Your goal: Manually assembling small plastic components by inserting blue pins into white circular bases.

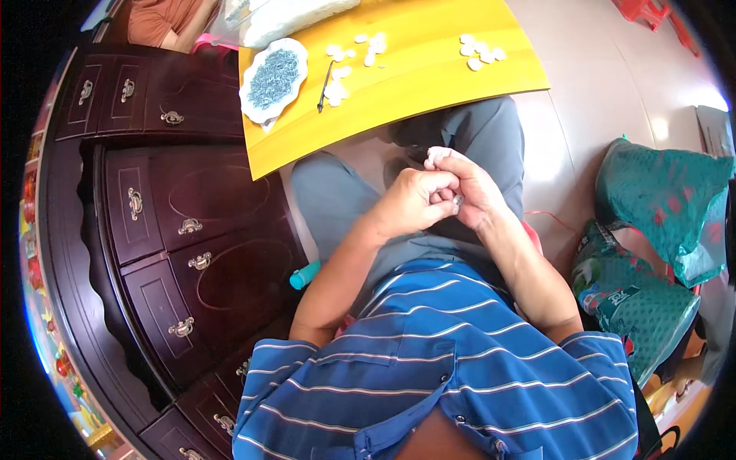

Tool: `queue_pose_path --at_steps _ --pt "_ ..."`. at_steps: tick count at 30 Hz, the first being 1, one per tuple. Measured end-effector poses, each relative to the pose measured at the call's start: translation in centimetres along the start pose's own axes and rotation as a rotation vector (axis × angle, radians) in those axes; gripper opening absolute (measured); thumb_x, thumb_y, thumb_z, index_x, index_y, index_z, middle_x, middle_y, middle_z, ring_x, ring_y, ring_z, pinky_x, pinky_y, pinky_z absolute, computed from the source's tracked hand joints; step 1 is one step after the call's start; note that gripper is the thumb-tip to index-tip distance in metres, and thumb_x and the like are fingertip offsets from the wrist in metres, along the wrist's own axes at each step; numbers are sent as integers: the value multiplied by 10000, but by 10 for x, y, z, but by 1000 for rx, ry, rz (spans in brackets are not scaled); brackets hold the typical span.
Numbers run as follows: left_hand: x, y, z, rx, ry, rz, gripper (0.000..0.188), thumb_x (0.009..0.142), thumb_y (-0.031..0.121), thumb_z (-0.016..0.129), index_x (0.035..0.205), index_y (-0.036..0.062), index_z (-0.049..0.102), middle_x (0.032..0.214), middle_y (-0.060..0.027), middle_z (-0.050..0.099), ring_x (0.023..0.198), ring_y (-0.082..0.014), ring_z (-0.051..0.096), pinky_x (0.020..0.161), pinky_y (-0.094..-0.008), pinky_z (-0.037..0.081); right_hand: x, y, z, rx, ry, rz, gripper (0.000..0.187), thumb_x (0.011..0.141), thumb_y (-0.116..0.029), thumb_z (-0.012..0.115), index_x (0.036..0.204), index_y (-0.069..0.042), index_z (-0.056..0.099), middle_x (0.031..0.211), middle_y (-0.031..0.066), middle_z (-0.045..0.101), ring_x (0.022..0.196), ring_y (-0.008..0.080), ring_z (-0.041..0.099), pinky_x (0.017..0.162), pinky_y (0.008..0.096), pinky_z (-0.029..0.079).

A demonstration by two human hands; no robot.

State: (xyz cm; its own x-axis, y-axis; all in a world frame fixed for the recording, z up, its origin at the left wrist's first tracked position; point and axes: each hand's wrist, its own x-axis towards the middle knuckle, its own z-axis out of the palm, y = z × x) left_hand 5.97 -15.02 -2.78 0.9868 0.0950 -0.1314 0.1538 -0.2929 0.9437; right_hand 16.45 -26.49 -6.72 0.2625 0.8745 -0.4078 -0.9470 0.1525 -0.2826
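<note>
Both hands are together above my lap, just off the near edge of the yellow table. My right hand is closed, with a small white piece pinched at its fingertips. My left hand is closed against it, fingers curled. A tiny greyish glint shows between the hands, too small to name. On the table a white wavy-rimmed dish holds many small dark grey screw-like pieces. A thin black pen-shaped tool lies beside several small white round pieces.
More white round pieces lie to the right on the table. A white bag sits at the back. Dark wooden drawers line the left. Green bags stand on the right floor, and another person's arm shows at upper left.
</note>
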Motion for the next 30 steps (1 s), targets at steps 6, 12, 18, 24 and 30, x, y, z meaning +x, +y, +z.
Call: queue_pose_path --at_steps 6,12,18,24,30 --pt "-13 9 5 95 151 44 163 817 42 736 964 32 667 754 -62 680 693 -105 662 657 -276 540 -3 1 9 -116 1 -70 73 965 -80 597 999 -44 651 922 53 678 817 130 638 753 250 524" --pt "-35 18 -32 -189 402 -49 182 880 -6 713 1054 19 663 853 10 675 745 -35 620 669 -196 503 -4 6 13 -400 78 -191 91 976 -125 622 1027 -58 658 936 13 677 869 88 614 813 237 483" --pt "-28 17 -55 17 375 -35 186 877 19 731 1053 4 675 878 2 690 781 -38 623 683 -186 495 -8 8 22 -562 5 -208 90 978 -119 615 1026 -54 654 941 -2 669 876 70 591 830 228 468" --pt "-24 8 -52 -11 308 -14 206 885 28 733 1081 0 677 892 -5 699 782 -42 626 678 -193 501 -7 8 22 -589 21 -249 92 975 -89 598 1026 -18 628 841 21 664 683 80 615 596 215 507" --pt "-23 7 -53 -33 297 -32 227 888 24 730 1107 -4 676 901 -8 701 788 -41 625 684 -190 505 -4 11 19 -603 30 -306 87 975 -83 598 1026 -18 624 857 15 662 725 70 609 637 209 501"
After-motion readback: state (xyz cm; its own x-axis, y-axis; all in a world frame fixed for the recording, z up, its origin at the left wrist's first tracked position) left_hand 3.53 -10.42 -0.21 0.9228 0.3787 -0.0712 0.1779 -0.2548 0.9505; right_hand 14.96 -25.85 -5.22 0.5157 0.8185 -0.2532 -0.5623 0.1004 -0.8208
